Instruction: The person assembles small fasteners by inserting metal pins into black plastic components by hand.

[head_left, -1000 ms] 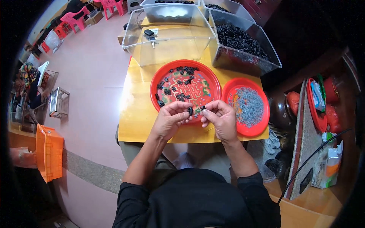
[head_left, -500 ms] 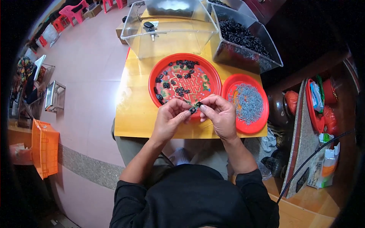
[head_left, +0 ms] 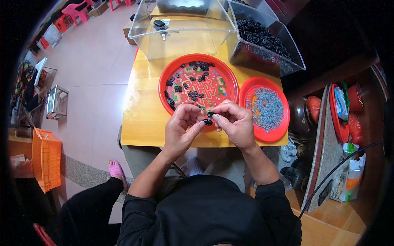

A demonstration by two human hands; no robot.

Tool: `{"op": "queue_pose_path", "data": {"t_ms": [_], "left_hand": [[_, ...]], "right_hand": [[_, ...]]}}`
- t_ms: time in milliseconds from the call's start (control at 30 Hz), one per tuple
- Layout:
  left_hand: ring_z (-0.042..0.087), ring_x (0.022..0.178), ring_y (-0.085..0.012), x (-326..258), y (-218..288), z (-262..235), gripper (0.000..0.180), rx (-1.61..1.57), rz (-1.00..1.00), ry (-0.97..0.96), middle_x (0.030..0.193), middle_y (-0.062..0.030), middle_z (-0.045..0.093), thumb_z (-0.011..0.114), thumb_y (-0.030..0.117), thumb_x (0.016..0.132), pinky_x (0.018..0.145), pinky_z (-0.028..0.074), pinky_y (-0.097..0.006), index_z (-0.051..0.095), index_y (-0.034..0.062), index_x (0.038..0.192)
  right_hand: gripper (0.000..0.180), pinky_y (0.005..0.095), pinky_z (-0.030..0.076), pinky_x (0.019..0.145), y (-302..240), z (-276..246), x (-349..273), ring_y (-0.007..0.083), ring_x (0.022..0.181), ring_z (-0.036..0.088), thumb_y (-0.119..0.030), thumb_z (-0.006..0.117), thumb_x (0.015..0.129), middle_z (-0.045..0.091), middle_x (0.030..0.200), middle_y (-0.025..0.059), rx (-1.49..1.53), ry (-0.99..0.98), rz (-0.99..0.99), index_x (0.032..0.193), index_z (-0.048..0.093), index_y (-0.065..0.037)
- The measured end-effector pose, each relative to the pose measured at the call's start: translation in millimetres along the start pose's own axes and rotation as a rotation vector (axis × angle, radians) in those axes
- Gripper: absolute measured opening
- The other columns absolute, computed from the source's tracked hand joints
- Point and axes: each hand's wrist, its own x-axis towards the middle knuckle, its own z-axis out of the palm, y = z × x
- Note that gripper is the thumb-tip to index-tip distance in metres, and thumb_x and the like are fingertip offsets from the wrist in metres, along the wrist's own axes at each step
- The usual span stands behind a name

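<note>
Over the near rim of a large red tray [head_left: 163,98], my left hand [head_left: 180,130] and my right hand [head_left: 237,125] meet with bent fingers. My left thumb and fingers pinch a small black oval part [head_left: 208,122]. Just above it, my right fingertips hold another small black part [head_left: 211,114]. A thin silvery piece shows between the two parts; whether it joins them I cannot tell. Several small black parts [head_left: 195,95] lie scattered in the tray. Right of it, a smaller red tray [head_left: 284,130] holds a heap of thin grey metal pins [head_left: 266,108].
A clear plastic bin [head_left: 180,43] stands at the back, with keys [head_left: 160,28] visible through it. Another clear bin [head_left: 262,57] holds many black rings. At lower left, another person's foot in a pink sandal [head_left: 117,169] is near an orange crate [head_left: 47,160].
The two black parts now sit one above the other, with a silvery piece visible between them. My left fingers have spread slightly. Another person's leg has come into view at lower left.
</note>
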Motion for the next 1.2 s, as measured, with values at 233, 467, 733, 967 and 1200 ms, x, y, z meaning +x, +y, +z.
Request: {"op": "queue_pose_path", "data": {"t_ms": [233, 467, 733, 967, 1200], "left_hand": [[0.056, 0.073, -0.0084, -2, 1, -1, 0.024, 0.159, 0.103, -0.005, 0.081, -0.0044, 0.056, 0.062, -0.002, 0.078, 0.065, 0.046, -0.020, 0.050, -0.0002, 0.098], [0.053, 0.080, -0.0077, -1, 0, -4, 0.024, -0.042, -0.005, -0.059, 0.086, -0.0027, 0.053, 0.060, -0.002, 0.079, 0.071, 0.044, -0.020, 0.048, 0.0007, 0.099], [0.050, 0.081, -0.0075, 4, 3, -7, 0.024, -0.208, -0.182, -0.080, 0.086, -0.0018, 0.052, 0.060, -0.002, 0.078, 0.072, 0.043, -0.020, 0.049, 0.0021, 0.099], [0.053, 0.076, -0.0071, 7, 3, -9, 0.024, -0.268, -0.265, -0.084, 0.083, -0.0017, 0.055, 0.062, 0.000, 0.078, 0.067, 0.044, -0.019, 0.049, 0.0028, 0.097], [0.052, 0.072, -0.0062, 6, -3, -7, 0.023, -0.298, -0.244, -0.060, 0.082, -0.0014, 0.055, 0.063, 0.001, 0.077, 0.062, 0.044, -0.019, 0.049, 0.0040, 0.095]], "right_hand": [[0.009, 0.0200, 0.044, 0.054, -5, 3, 1, 0.0077, 0.065, 0.055, 0.006, 0.059, 0.075, 0.056, 0.078, 0.0049, -0.111, -0.001, -0.077, 0.083, 0.060, 0.003], [0.009, 0.0201, 0.045, 0.057, -8, 0, 4, 0.0089, 0.066, 0.056, 0.007, 0.059, 0.074, 0.057, 0.078, 0.0066, -0.293, -0.098, -0.118, 0.083, 0.060, 0.005], [0.010, 0.0211, 0.045, 0.058, -7, -5, 5, 0.0094, 0.067, 0.056, 0.005, 0.059, 0.074, 0.056, 0.078, 0.0066, -0.351, -0.171, -0.089, 0.085, 0.061, 0.005], [0.032, 0.0224, 0.045, 0.057, -8, -9, 5, 0.0107, 0.068, 0.056, 0.002, 0.068, 0.070, 0.056, 0.082, 0.0065, -0.395, -0.262, -0.135, 0.101, 0.059, 0.003], [0.020, 0.0220, 0.045, 0.056, 4, -9, 6, 0.0103, 0.064, 0.055, 0.002, 0.063, 0.076, 0.056, 0.078, 0.0068, -0.375, -0.233, -0.308, 0.096, 0.061, 0.002]]}}
